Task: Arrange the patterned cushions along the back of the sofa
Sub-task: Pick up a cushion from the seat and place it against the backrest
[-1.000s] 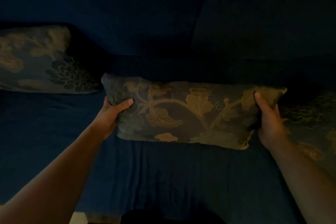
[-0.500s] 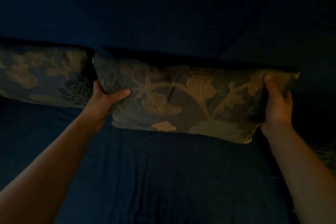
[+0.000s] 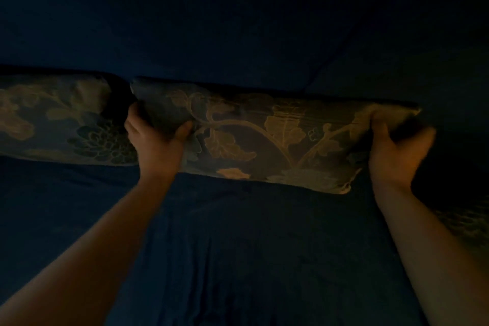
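It is dim. A long patterned cushion [image 3: 277, 140], dark with gold leaves and vines, stands on its edge against the dark blue sofa back [image 3: 238, 21]. My left hand [image 3: 156, 137] grips its left end, thumb across the front. My right hand [image 3: 397, 151] is blurred and wraps its right end, thumb in front and fingers spread behind. A second patterned cushion [image 3: 53, 119] leans on the sofa back to the left, almost touching the one I hold.
The blue sofa seat [image 3: 238, 246] spreads out below the cushions and between my forearms. Part of a third patterned cushion [image 3: 471, 225] lies on the seat at the right edge, behind my right forearm.
Both hands carried the cushion up and back from above the seat until it met the sofa back, beside the left cushion. My right hand's fingers have spread wider.
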